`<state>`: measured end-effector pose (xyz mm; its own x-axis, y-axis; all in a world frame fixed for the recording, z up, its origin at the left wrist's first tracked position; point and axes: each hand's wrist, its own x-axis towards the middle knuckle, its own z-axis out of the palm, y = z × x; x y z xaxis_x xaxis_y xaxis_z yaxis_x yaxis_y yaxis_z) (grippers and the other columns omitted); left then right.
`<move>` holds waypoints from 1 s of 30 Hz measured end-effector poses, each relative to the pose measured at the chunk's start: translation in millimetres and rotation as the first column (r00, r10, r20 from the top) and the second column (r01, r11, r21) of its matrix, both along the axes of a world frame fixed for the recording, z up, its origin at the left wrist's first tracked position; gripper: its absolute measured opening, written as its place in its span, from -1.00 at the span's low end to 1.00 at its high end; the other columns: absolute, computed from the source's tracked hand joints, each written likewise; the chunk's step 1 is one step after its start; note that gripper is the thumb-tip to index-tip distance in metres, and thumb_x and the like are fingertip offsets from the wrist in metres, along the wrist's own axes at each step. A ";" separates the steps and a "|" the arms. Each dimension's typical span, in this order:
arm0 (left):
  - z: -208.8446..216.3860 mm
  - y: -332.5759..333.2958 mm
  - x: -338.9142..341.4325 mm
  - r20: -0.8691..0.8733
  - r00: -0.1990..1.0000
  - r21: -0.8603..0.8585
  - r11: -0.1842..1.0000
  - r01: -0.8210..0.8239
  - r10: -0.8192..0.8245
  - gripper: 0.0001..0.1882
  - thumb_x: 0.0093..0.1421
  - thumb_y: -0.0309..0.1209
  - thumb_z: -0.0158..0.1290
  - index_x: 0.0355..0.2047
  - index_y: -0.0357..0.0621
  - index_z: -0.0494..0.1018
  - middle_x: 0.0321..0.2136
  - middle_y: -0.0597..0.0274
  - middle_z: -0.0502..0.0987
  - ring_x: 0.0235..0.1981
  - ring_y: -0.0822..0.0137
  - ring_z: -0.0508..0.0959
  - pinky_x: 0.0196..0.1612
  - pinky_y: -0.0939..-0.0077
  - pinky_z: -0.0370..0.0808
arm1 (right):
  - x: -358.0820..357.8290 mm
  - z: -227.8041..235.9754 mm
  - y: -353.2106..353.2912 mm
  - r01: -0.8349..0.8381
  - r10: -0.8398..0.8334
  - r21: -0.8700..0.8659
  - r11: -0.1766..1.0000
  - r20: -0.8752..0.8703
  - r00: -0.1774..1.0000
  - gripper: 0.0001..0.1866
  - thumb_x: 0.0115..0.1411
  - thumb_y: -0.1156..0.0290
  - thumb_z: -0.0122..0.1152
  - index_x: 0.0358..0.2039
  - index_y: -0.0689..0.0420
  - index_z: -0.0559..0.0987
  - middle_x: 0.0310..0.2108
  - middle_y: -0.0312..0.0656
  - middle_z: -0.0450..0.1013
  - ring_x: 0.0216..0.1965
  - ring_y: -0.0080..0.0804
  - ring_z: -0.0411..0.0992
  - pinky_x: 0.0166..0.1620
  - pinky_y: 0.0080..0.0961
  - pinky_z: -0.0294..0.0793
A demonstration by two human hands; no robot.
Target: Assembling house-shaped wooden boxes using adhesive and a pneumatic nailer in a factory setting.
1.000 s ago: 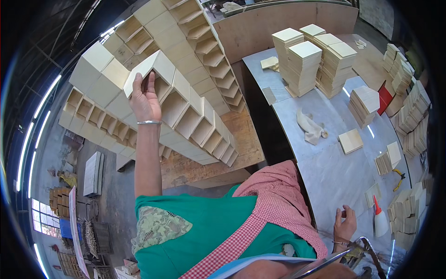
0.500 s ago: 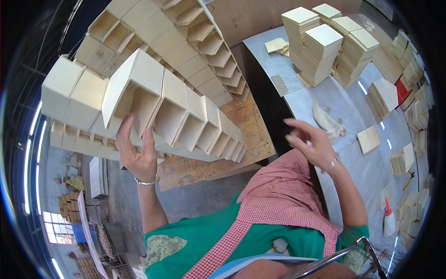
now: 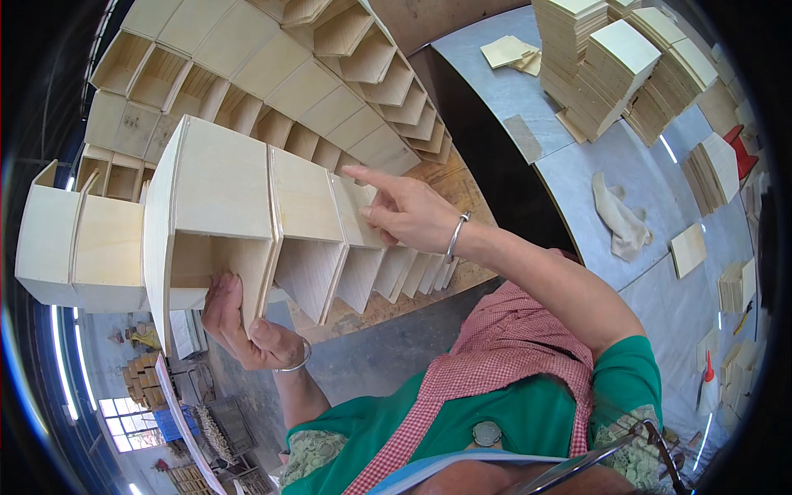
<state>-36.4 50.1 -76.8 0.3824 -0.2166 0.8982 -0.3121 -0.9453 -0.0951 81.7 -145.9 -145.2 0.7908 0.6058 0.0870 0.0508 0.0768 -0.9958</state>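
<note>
A tall stack of pale plywood boxes, each open on one side, rises toward me, with the top box [image 3: 221, 183] closest. My left hand [image 3: 252, 326] is closed on that box's side panel at its open mouth, fingers inside and thumb outside. Over the boxes lower in the stack [image 3: 305, 194] is my right hand [image 3: 404, 206]. Its index finger is stretched out and the others are partly bent, with nothing held. Whether its fingertips touch the wood is unclear.
Further box stacks [image 3: 247, 37] stand behind, on a worn wooden board [image 3: 458, 194]. On the right, a grey metal-topped table [image 3: 569, 186] holds piles of plywood pieces [image 3: 615, 62], a whitish cloth [image 3: 617, 216] and a red-tipped bottle [image 3: 708, 388]. A dark gap separates table and board.
My right hand has swung left from beside the table to over the stack. My left hand has closed on the top box's panel. The top box appears nearer and turned.
</note>
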 end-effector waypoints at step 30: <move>-4.6 -1.9 -3.4 -0.018 1.000 -0.059 0.998 0.011 -0.012 -0.55 0.27 -0.25 -0.26 -0.20 -0.46 0.43 -0.27 -0.12 0.42 -0.18 0.00 0.44 -0.07 0.09 0.46 | 0.5 36.2 -5.9 -0.067 0.044 0.150 0.987 0.150 0.988 -0.53 0.25 0.51 -0.05 0.19 0.07 0.36 -0.51 -0.34 0.37 -0.61 -0.71 0.33 -0.48 -0.67 0.39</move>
<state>-39.8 48.2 -81.3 0.3963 -0.1676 0.9027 -0.3240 -0.9455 -0.0333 82.2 -151.8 -109.0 0.7284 0.6186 0.2944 0.1860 0.2350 -0.9540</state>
